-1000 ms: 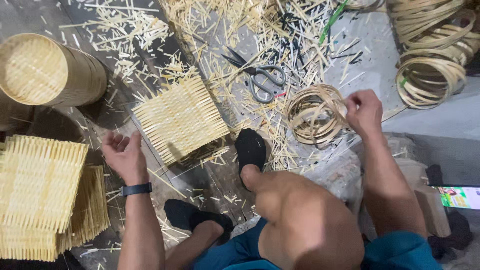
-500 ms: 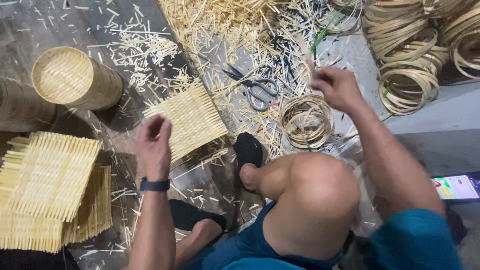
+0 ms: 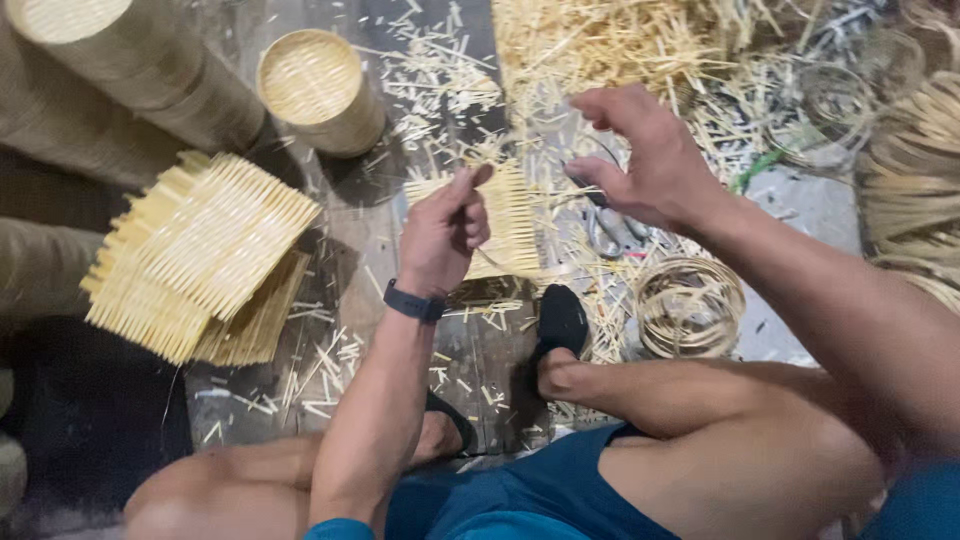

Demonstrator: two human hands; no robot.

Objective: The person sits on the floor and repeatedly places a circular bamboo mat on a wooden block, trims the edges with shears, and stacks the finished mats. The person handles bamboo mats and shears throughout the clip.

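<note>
My left hand (image 3: pixel 445 228) is raised over a square woven bamboo mat (image 3: pixel 512 225), thumb pressed against the forefinger. My right hand (image 3: pixel 645 160) hovers just to its right, fingers curled and pinched. A thin pale bamboo strip (image 3: pixel 535 190) seems to run between the two pinches, but it is faint. A small coil of bamboo strips (image 3: pixel 690 305) lies on the floor below my right forearm. Scissors (image 3: pixel 603 232) lie partly hidden under my right hand.
A stack of woven mats (image 3: pixel 200 255) lies at left. A round woven basket (image 3: pixel 315 85) and larger woven cylinders (image 3: pixel 110 60) stand at the top left. Bamboo hoops (image 3: pixel 915 170) pile up at right. Splinters (image 3: pixel 620 40) litter the floor. My sandalled foot (image 3: pixel 562 320) rests by the coil.
My right hand left the coil and rose leftward. My left hand lifted from the floor to meet it over the mat. The camera leaned closer.
</note>
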